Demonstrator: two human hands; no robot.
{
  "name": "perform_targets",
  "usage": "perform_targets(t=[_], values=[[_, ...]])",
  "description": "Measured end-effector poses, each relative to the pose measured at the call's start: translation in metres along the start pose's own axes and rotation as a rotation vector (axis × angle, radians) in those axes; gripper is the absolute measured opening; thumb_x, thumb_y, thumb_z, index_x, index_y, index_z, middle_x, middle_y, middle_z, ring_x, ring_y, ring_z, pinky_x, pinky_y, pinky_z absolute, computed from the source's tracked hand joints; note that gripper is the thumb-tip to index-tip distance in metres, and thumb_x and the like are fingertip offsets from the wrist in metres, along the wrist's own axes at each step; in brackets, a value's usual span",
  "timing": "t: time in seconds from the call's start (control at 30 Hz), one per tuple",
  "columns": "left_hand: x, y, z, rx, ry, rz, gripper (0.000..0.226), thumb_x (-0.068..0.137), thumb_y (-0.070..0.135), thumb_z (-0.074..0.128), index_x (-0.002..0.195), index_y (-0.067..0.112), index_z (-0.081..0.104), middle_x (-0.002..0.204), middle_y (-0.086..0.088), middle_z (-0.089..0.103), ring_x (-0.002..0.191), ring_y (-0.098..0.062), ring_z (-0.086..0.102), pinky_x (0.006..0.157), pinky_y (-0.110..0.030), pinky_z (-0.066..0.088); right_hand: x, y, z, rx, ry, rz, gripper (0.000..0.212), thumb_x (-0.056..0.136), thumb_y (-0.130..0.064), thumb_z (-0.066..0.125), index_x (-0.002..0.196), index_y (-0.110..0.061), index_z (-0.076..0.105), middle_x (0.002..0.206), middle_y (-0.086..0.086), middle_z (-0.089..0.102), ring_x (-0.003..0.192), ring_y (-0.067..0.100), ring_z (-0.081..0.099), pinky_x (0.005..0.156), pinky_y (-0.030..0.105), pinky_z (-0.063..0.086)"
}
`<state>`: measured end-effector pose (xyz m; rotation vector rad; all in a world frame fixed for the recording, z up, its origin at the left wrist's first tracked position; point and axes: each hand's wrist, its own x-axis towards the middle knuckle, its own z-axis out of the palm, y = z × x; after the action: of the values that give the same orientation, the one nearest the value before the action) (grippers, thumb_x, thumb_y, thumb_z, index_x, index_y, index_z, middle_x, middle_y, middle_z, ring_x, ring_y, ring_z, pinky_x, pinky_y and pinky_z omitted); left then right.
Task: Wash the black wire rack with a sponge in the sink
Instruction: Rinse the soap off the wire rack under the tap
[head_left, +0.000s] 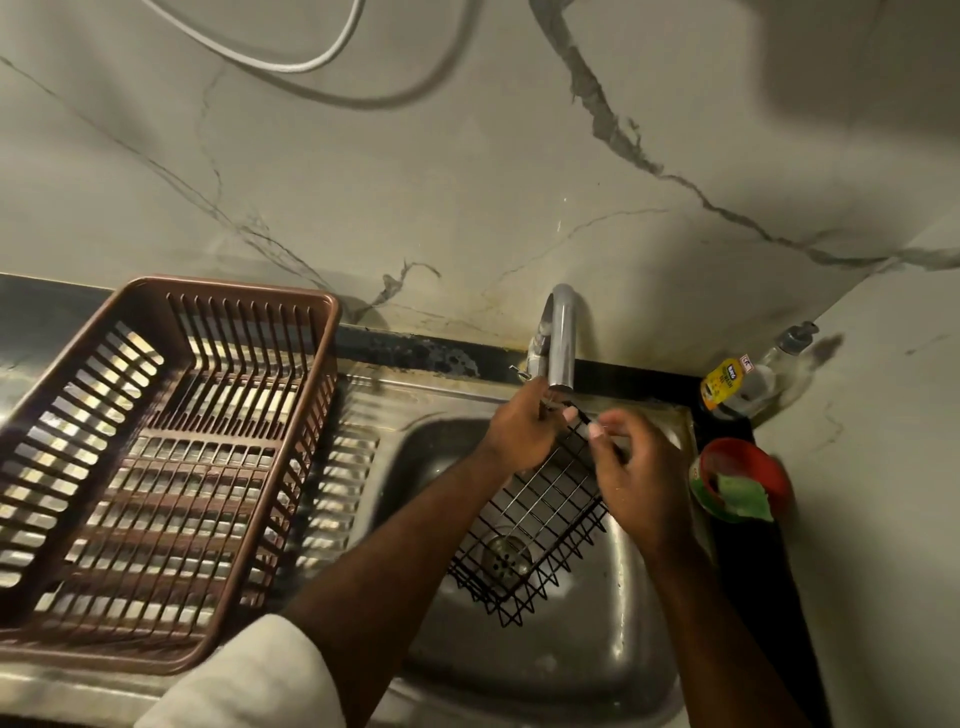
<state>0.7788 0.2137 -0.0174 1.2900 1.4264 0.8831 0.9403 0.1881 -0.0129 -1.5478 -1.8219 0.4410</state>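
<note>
Black wire rack (540, 519) rim part-hidden; left hand (522, 434) grips, right hand (641, 470) pinches it.

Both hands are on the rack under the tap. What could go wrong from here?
1. The left hand and right hand hold the tilted black wire rack only at its top edge; it might slip into the sink.
2. The sponge lies in the red bowl; reaching for it leaves one hand holding.

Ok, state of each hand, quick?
Left hand: holding black wire rack by its top edge.
Right hand: pinching that same edge.
</note>
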Motion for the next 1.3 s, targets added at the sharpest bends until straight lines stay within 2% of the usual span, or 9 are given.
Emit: perform_targets(t=[0.1,0.17,0.33,0.5,0.63,0.77,0.97,1.1,1.3], values=[[0.007,0.0,0.001,-0.009,-0.025,-0.001,0.016,0.099,0.03,0.062,0.108,0.016,0.061,0.094,0.003,0.066,0.082,-0.008,0.064,0.071,-0.027,0.049,0.008,-0.003,-0.002,-0.045,-0.301,-0.06,0.031,0.09,-0.033,0.067,0.119,-0.029,0.056,0.112,-0.009,0.058,0.098,0.003,0.058,0.076,0.018,0.05],[0.009,0.001,-0.001,-0.028,-0.02,-0.028,0.018,0.099,0.029,0.062,0.11,0.015,0.061,0.095,0.003,0.066,0.078,-0.007,0.061,0.065,-0.025,0.046,0.012,-0.001,-0.002,-0.099,-0.422,-0.074,0.05,0.086,-0.034,0.071,0.129,-0.033,0.046,0.122,-0.011,0.058,0.105,0.005,0.059,0.082,0.028,0.054],[0.009,0.003,0.0,-0.008,-0.116,-0.045,0.024,0.099,0.029,0.061,0.116,0.013,0.063,0.097,-0.001,0.065,0.071,-0.005,0.056,0.051,-0.015,0.041,0.021,-0.003,-0.002,-0.196,-0.585,0.056,0.058,0.082,-0.042,0.074,0.127,-0.036,0.039,0.105,-0.014,0.07,0.091,0.005,0.067,0.076,0.034,0.056],[0.003,0.013,-0.004,-0.059,-0.236,0.012,0.01,0.101,0.014,0.057,0.105,0.012,0.065,0.079,0.001,0.064,0.057,-0.004,0.053,0.048,-0.013,0.04,0.014,-0.004,0.004,-0.147,-0.395,0.031,0.035,0.084,-0.034,0.074,0.114,-0.026,0.058,0.088,-0.01,0.071,0.08,0.008,0.068,0.071,0.03,0.056],[0.008,0.013,-0.005,0.163,-0.262,0.175,0.023,0.102,0.017,0.057,0.121,0.01,0.066,0.104,-0.008,0.071,0.086,-0.016,0.066,0.072,-0.019,0.049,0.008,-0.004,-0.002,0.004,-0.294,0.089,0.024,0.078,-0.026,0.083,0.097,-0.024,0.069,0.076,-0.016,0.069,0.069,-0.006,0.065,0.06,0.008,0.046],[0.009,-0.013,-0.004,0.586,-0.106,0.402,0.039,0.104,0.04,0.041,0.132,0.021,0.06,0.123,-0.003,0.066,0.114,-0.017,0.058,0.097,-0.039,0.051,0.006,-0.003,-0.011,0.011,-0.183,0.243,0.022,0.071,-0.021,0.085,0.073,-0.024,0.063,0.063,-0.012,0.063,0.056,0.002,0.06,0.05,0.017,0.04],[-0.015,-0.033,-0.014,0.701,-0.045,0.395,0.043,0.107,0.046,0.03,0.139,0.027,0.051,0.131,-0.001,0.059,0.114,-0.015,0.058,0.094,-0.04,0.053,0.001,0.002,-0.013,0.098,-0.1,0.41,0.02,0.072,-0.009,0.081,0.073,-0.018,0.063,0.067,-0.003,0.066,0.062,0.015,0.065,0.051,0.025,0.052],[-0.021,-0.031,-0.02,0.888,0.124,0.326,0.045,0.104,0.052,0.027,0.131,0.029,0.056,0.127,0.0,0.058,0.116,-0.018,0.054,0.099,-0.045,0.044,-0.001,0.0,-0.011,0.165,0.002,0.496,0.023,0.071,-0.01,0.083,0.073,-0.022,0.062,0.07,-0.003,0.067,0.065,0.017,0.067,0.051,0.029,0.053],[-0.021,-0.034,-0.034,0.919,0.199,0.333,0.048,0.104,0.054,0.027,0.127,0.024,0.058,0.118,-0.003,0.059,0.108,-0.017,0.055,0.096,-0.042,0.047,-0.005,-0.001,-0.013,0.305,0.118,0.59,0.023,0.076,-0.006,0.08,0.079,-0.019,0.061,0.077,0.003,0.067,0.061,0.013,0.062,0.04,0.015,0.043]])
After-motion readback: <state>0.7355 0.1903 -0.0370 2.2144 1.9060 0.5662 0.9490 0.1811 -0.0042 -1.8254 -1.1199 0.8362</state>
